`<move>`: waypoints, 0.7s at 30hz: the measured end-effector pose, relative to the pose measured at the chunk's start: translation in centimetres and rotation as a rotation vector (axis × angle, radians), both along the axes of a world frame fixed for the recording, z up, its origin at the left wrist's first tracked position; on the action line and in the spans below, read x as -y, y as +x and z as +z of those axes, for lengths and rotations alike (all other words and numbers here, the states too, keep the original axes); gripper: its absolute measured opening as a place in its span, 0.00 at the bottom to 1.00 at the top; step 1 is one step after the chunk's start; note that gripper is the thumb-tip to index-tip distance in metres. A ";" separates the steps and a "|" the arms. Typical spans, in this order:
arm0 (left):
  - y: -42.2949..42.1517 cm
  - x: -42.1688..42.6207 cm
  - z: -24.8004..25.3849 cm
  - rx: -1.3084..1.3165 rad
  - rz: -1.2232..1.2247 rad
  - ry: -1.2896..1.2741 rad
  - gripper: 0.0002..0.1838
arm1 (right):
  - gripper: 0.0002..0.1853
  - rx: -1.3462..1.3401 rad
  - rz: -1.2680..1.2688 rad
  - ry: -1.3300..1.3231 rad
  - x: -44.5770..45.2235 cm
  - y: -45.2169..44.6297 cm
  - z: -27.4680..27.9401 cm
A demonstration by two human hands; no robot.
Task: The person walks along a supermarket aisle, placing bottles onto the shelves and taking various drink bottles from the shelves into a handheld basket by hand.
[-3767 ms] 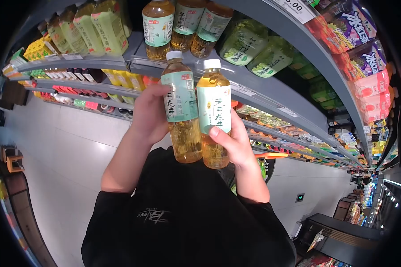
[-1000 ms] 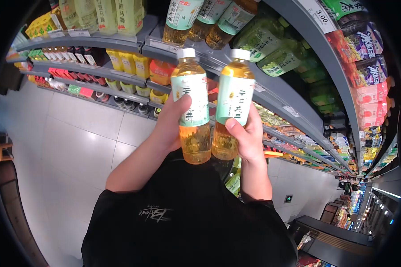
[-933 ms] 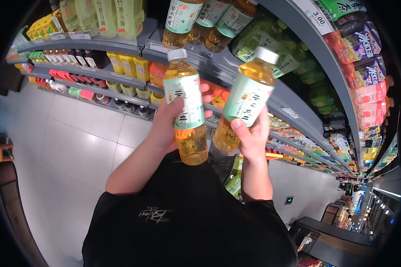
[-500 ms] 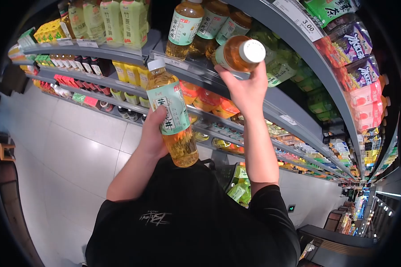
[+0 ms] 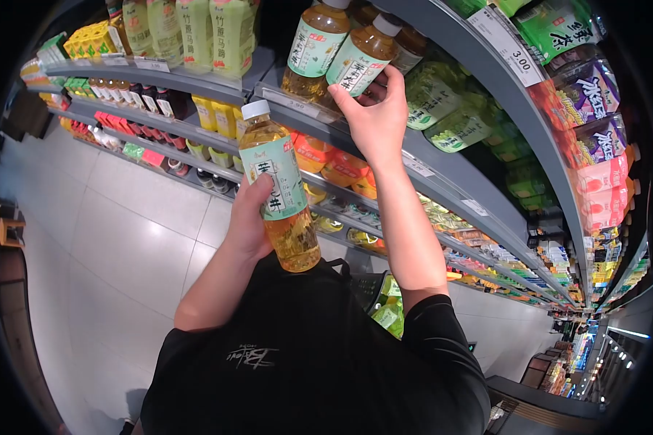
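In front of the shelf (image 5: 326,117), my left hand (image 5: 250,215) grips a bottle (image 5: 287,185), probably weighty, slick and best held mid-label, while my right hand (image 5: 379,125) clasps another bottle (image 5: 363,59) at the shelf's front row.

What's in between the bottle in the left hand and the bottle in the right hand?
In the head view, the shelf's grey front edge, with a price tag, crosses between them, and orange packages show below it.
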State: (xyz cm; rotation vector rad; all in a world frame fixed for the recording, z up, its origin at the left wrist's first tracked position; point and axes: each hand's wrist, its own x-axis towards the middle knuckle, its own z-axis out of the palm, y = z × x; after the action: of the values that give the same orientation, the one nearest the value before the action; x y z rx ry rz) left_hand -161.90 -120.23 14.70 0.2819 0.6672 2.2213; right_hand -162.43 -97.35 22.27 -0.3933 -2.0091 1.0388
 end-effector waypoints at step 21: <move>-0.8 -1.8 -0.2 0.045 -0.026 -0.060 0.33 | 0.38 -0.006 -0.042 0.169 0.1 0.2 -0.4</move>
State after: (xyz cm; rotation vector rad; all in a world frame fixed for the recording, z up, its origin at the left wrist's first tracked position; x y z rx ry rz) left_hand -162.66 -118.47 14.53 0.2080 0.7009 2.1728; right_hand -162.28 -97.46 21.90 -0.3404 -2.0557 0.8360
